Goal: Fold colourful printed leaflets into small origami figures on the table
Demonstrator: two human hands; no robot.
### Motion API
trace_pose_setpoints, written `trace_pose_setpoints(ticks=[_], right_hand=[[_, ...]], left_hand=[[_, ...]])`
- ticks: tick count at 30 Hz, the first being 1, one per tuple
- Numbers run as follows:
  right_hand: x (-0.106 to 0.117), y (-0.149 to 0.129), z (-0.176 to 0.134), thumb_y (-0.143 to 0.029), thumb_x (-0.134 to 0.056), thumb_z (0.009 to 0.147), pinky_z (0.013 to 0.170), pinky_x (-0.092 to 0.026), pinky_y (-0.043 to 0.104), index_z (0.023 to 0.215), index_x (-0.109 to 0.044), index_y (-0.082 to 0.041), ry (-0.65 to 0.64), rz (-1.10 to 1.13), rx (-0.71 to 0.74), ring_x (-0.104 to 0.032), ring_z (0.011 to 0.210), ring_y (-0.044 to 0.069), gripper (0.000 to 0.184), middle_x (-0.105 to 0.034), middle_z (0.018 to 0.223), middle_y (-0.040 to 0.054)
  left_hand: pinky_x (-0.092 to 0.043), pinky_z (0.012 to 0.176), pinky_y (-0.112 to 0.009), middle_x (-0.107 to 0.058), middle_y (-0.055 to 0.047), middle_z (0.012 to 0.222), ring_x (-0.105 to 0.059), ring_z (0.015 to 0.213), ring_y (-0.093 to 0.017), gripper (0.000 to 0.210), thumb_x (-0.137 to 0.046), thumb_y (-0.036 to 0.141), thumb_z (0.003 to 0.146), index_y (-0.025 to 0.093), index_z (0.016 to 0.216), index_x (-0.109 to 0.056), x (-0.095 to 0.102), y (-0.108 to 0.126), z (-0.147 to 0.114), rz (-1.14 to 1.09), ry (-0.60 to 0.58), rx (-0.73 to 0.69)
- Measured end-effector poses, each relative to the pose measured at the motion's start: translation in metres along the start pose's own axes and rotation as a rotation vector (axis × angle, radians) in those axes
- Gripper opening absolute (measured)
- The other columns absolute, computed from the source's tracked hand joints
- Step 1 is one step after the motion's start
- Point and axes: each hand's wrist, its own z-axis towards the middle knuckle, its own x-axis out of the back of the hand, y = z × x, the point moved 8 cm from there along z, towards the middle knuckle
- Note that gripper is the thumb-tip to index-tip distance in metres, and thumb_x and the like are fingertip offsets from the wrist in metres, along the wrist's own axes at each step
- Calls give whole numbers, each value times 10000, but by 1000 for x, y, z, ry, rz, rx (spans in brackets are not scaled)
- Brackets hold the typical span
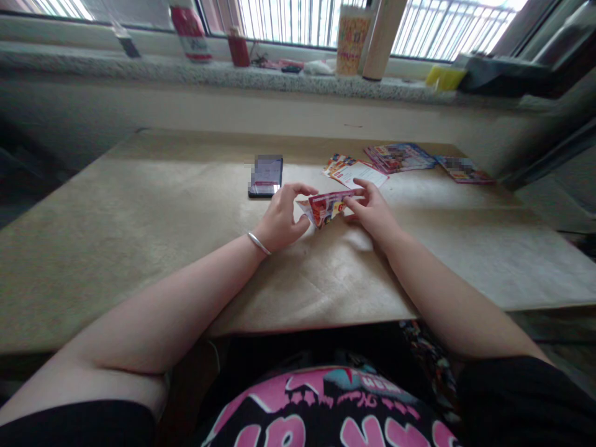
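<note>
A colourful printed paper [326, 207], folded to a pointed shape, is held just above the table between my two hands. My left hand [287, 214], with a silver bangle on its wrist, curves round the paper's left end, thumb and fingers at its edges. My right hand [372, 210] pinches the right end between thumb and fingers. Behind the right hand lie a white printed card [361, 174] and several colourful cards [339, 164], overlapping. A phone [266, 176] with its screen lit lies just beyond my left hand.
A pile of printed leaflets [400, 158] and another leaflet [465, 169] lie at the table's [139, 217] back right. On the windowsill [298, 81] stand a pink-and-white bottle [190, 31], a red container [238, 48], a patterned tumbler [352, 40] and a beige cylinder [382, 40].
</note>
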Motion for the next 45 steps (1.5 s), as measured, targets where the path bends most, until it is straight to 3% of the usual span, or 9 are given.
trace_pose_setpoints(ticks=[4, 8, 13, 18, 24, 32, 39, 45], right_hand=[[-2, 2, -3, -412, -695, 755, 610, -598, 328, 978, -621, -248, -33, 62, -141, -643, 751, 171, 286, -670, 949, 41], [7, -10, 0, -370, -737, 711, 710, -599, 371, 775, -646, -216, -39, 6, -9, -647, 881, 201, 190, -668, 997, 56], [17, -21, -1, -351, -711, 738, 781, -581, 388, 813, -710, -213, -132, -168, 158, -614, 1079, 245, 157, -653, 1152, 85], [16, -31, -5, -327, -705, 759, 775, -579, 377, 766, -739, -228, -205, -274, 305, -634, 1039, 233, 104, -635, 1178, 90], [3, -40, -12, -262, -703, 788, 917, -536, 441, 764, -763, -253, -292, -418, 484, -648, 1013, 227, 66, -644, 1182, 80], [-3, -37, -12, -207, -661, 802, 931, -534, 444, 774, -762, -241, -298, -546, 565, -646, 1035, 234, 110, -657, 1163, 90], [-6, -38, -15, -204, -681, 786, 996, -486, 466, 839, -771, -245, -314, -567, 585, -616, 1099, 252, 112, -648, 1188, 91], [-14, -39, -18, -257, -738, 770, 1045, -431, 508, 853, -770, -259, -371, -570, 534, -581, 1154, 268, 89, -643, 1223, 87]], left_hand=[[-415, 1038, -449, -647, -96, 1121, -595, 1116, -225, 533, -485, 132, 723, 166, 1248, -397, -8, -2, 0, -13, -125, 56], [-269, 1132, -520, -686, -50, 1111, -589, 1106, -228, 391, -380, 184, 763, 198, 1091, -592, -10, -5, 3, 154, -294, 131], [-276, 1109, -523, -721, -59, 1036, -603, 1093, -244, 346, -377, 279, 865, 206, 949, -705, -3, -7, 6, 341, -276, 135], [-256, 1115, -562, -738, -55, 990, -590, 1108, -270, 272, -485, 314, 899, 230, 943, -740, -6, -10, 1, 562, -246, 106], [-187, 1160, -609, -735, -51, 1086, -496, 1270, -310, 375, -392, 339, 981, 214, 983, -746, -11, -8, -2, 621, -303, 83], [26, 1201, -636, -700, -2, 1170, -345, 1416, -318, 298, -485, 417, 957, 279, 1005, -746, -23, 14, -5, 563, -412, -113], [17, 1183, -675, -726, -6, 1108, -423, 1362, -333, 310, -480, 440, 954, 304, 1044, -744, -26, 18, -7, 587, -432, -134], [22, 1196, -650, -716, -26, 1132, -354, 1411, -326, 324, -533, 465, 917, 300, 1128, -716, -29, 19, -10, 534, -469, -163]])
